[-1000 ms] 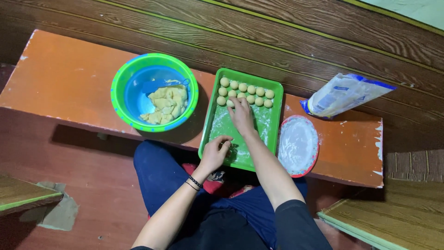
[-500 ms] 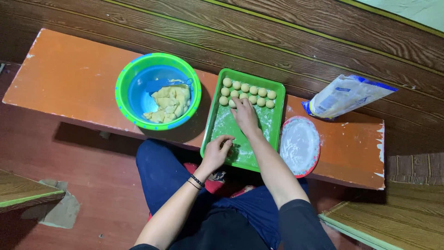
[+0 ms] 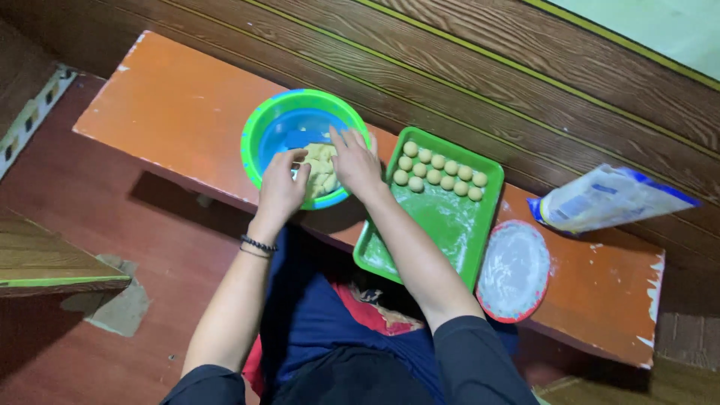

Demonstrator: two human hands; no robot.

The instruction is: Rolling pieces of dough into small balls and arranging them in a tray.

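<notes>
Both hands are in the green bowl (image 3: 259, 139), which stands on the orange counter (image 3: 180, 112) at the person's left. The bowl has a blue inside and holds a heap of pale yellow dough (image 3: 322, 161) lying toward its right side. The left hand (image 3: 281, 187) reaches over the near rim with fingers curled down onto the dough; whether it grips a piece cannot be told. The right hand (image 3: 356, 161) lies on the dough from the right with fingers spread and slack, closed on nothing that shows.

Just to the right of the bowl sits a green tray (image 3: 435, 225), set at a slant, its near end hanging past the counter's edge over the person's lap. At its far end lie small dough balls (image 3: 441, 169) in two neat rows, touching one another. The bare part of the tray's floor is dusted white with flour.

Beside the tray's right edge rests a round plate (image 3: 514, 270) with a red rim, covered with white flour. Farther right, near the back of the counter, a blue and white bag (image 3: 607, 199) lies on its side, apart from the plate.
</notes>
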